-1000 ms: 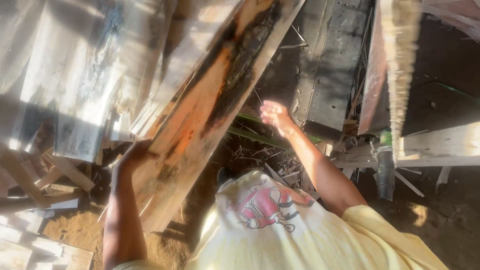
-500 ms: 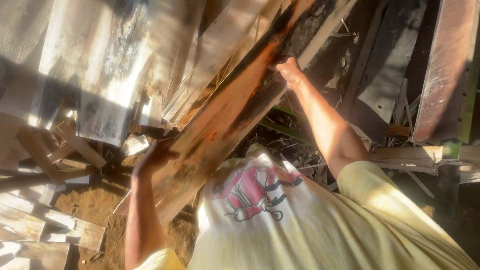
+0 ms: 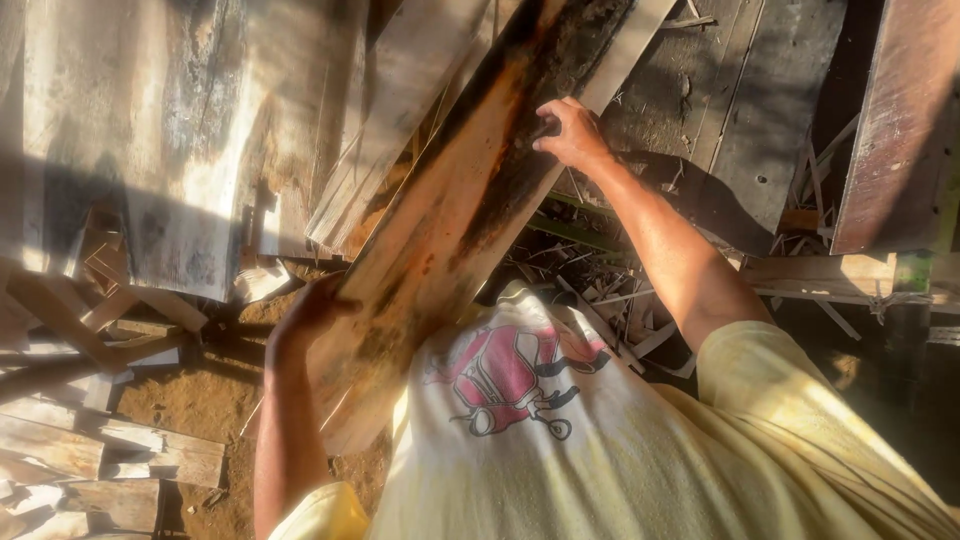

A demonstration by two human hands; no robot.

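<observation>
While both hands carry the long, weathered orange-brown wooden plank with a dark charred streak (image 3: 470, 200), slanting from the chest up over a heap of grey boards (image 3: 170, 130), it handles best with pressure kept even on both edges. The left hand (image 3: 310, 310) cups the lower edge, fingers wrapped; the right hand (image 3: 572, 132) clasps the upper edge. Compared with half a second ago, the plank sits closer and the right hand lower on it.

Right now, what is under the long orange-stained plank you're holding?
Under the plank, thin sticks and wood scraps show by the right hand, and paler boards beyond the left hand. Directly beneath is hidden.
</observation>
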